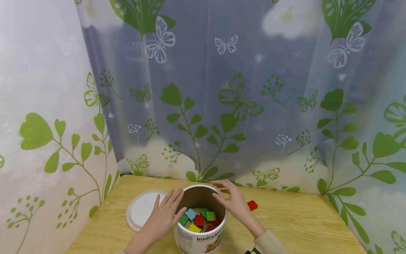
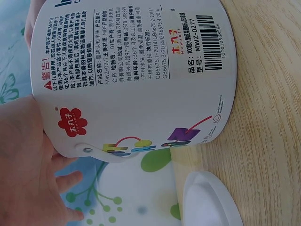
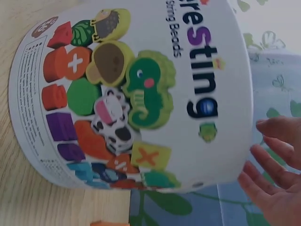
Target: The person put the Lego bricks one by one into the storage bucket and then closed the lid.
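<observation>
Tub (image 1: pixel 188 240) holding bricks (image 1: pixel 199 221)
We see the left hand (image 1: pixel 163 217) and right hand (image 1: pixel 236 203) at opposite sides, fingers apart; a lid (image 1: pixel 141 210) lies on the counter (image 1: pixel 291 225).

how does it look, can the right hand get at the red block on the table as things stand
Probably yes: the right hand looks empty by the bucket, and the red block lies on the table outside it, with nothing visible between hand and block.

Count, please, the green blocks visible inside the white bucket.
3 visible in the bucket: a green block at left, a dark green block and a light green block at right. More may be hidden beneath.
</observation>
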A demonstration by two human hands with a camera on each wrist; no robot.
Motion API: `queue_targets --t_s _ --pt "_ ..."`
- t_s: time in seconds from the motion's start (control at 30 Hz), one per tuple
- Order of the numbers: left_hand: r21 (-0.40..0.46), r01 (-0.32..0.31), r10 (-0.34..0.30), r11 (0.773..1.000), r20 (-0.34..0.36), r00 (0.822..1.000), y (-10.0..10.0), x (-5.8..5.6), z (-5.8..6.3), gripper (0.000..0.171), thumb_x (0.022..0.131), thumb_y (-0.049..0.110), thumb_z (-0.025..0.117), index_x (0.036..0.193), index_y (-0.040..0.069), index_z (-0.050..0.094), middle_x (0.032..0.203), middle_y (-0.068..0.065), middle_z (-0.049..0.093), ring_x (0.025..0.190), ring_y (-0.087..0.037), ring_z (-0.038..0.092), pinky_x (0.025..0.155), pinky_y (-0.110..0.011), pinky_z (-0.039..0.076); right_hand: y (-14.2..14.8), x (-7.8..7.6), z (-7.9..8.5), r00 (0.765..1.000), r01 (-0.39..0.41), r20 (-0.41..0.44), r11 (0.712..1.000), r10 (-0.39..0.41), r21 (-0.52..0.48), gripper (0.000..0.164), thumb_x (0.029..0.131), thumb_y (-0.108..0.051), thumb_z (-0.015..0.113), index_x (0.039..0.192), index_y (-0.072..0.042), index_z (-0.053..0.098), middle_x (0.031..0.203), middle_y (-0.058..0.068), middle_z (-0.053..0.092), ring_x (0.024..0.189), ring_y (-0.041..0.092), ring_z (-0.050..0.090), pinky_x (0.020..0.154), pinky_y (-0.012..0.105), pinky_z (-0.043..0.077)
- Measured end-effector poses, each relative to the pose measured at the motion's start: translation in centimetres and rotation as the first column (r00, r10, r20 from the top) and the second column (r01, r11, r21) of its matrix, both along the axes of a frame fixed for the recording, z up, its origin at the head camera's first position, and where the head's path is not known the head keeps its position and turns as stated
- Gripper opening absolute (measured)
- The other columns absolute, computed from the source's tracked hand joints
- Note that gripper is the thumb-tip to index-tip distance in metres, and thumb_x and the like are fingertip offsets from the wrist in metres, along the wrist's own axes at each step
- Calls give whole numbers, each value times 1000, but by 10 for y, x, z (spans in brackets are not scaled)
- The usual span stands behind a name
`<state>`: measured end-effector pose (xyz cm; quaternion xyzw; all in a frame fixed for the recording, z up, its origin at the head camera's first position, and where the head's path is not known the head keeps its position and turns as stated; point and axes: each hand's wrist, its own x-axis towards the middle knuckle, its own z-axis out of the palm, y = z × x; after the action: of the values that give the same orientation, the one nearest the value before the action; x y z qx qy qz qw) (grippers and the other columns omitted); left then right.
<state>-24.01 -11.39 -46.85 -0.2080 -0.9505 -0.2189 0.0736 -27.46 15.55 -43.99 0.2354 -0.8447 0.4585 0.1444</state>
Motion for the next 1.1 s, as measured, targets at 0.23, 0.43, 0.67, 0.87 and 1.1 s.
queue_targets --t_s 0.23,0.43,0.67,0.87,1.1 --pt "4 0 0 1000 2 1000 0 1 0 65 108 50 40 160 11 34 165 -6 31 153 -30 24 117 -70 11 20 -4 -7 998 57 -26 993 -60 -104 37 89 -3 77 125 -8 70 121 8 70 111 32 66 94 53 54" --pt "9 4 -4 1000 6 1000 0 1 1 66 108 51 40 160 11 33 165 -6 31 153 -30 24 117 -70 11 39 -12 -19 996 79 -38 987 -85 -138 37 90 -4 76 126 -5 68 123 13 70 111 34 66 94 49 55" --pt "8 3 -3 1000 1 1000 0 1 2 65 108 50 40 160 11 34 165 -6 31 153 -31 24 118 -70 11 65 -23 -35 986 168 44 974 -163 -152 39 90 -1 75 129 -1 66 124 20 68 114 42 63 96 52 53" --pt "5 -3 3 1000 -7 1000 0 -1 0 63 108 45 44 160 11 34 165 -5 31 153 -31 24 118 -70 10 87 -36 -54 957 280 108 957 -271 -79 42 92 -3 74 132 -2 63 126 21 66 115 42 62 99 55 51" --pt "-7 1 -1 1000 2 1000 0 0 0 67 108 53 38 160 12 33 166 -5 30 154 -30 23 118 -70 10 104 -46 -75 943 312 123 950 -308 -9 46 89 0 75 133 2 62 126 25 65 113 44 62 97 58 51"
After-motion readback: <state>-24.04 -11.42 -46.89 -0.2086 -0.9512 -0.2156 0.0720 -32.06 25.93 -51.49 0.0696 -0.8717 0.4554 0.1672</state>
